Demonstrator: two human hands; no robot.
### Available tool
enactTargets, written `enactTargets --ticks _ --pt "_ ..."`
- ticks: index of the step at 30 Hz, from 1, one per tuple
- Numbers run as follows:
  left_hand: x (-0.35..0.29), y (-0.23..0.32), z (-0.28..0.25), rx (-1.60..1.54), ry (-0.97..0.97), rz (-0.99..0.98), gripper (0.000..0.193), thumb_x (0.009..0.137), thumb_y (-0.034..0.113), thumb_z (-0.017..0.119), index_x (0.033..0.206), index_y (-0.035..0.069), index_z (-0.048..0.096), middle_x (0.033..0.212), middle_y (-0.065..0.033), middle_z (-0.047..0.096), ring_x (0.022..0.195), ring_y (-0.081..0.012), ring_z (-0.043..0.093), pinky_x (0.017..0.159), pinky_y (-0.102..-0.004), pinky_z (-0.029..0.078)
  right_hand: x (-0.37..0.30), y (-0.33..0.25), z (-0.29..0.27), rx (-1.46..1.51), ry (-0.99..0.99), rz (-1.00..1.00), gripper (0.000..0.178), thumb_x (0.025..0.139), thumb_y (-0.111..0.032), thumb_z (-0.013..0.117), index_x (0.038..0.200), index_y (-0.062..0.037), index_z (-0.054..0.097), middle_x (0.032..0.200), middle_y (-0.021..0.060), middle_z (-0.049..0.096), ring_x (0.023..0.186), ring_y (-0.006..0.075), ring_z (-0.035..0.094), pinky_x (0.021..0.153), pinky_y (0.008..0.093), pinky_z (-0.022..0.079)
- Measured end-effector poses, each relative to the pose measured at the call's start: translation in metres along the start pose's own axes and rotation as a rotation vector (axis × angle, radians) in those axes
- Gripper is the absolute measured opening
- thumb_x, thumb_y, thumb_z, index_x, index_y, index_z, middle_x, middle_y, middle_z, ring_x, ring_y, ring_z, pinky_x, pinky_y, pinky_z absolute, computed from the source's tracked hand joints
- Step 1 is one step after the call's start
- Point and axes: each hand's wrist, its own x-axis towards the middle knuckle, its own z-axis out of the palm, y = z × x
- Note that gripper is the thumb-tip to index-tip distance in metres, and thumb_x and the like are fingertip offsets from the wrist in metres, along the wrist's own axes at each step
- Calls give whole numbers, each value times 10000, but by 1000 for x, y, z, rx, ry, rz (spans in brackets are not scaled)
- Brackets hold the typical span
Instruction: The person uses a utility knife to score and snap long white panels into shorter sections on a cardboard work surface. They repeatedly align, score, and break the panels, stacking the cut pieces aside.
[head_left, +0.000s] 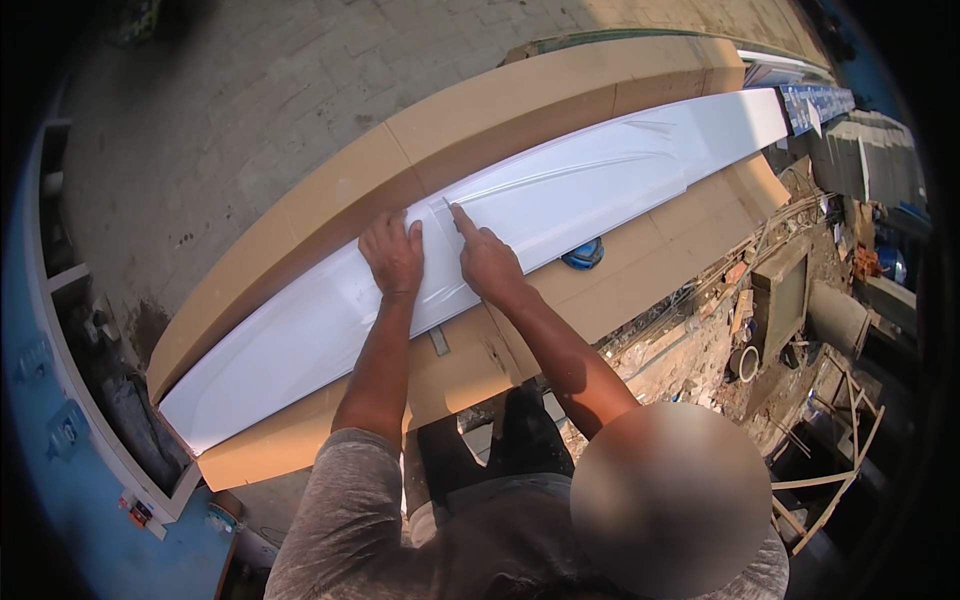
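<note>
A long glossy white panel (590, 190) with shallow raised lines lies in an opened cardboard box (290, 225). My left hand (392, 252) rests on the panel near its far edge, palm down, with no object visible in it. Just to its right, my right hand (488, 262) has its index finger stretched forward and its other fingers curled. A thin pointed tip, like a blade, shows at that fingertip, touching or very near the panel; the rest is hidden by the hand. A line crosses the panel between my hands.
On the near cardboard flap sit a round blue object (582, 254) and a small grey strip (439, 342). Rubble and scraps (690, 350) lie at the right, with a wooden frame (850, 450). Grey paving (250, 110) stretches beyond the box; a blue surface (90, 500) is at lower left.
</note>
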Motion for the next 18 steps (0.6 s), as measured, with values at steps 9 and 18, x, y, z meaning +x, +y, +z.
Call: enactTargets --ticks 9,18 --pt "0 -4 3 -13 13 -9 385 965 311 753 1281 99 692 1259 -116 622 1235 -319 552 1121 -517 379 9 -22 9 -98 -45 -37 605 1028 -96 486 1628 -151 423 1032 294 723 942 495 725 882 575 583" --pt "5 -6 5 -34 -12 -32 345 989 321 729 1265 114 705 1251 -115 627 1218 -308 570 1127 -515 372 14 -20 20 -199 11 -83 570 1042 -119 510 1607 -138 440 1010 288 745 904 481 739 851 576 598"
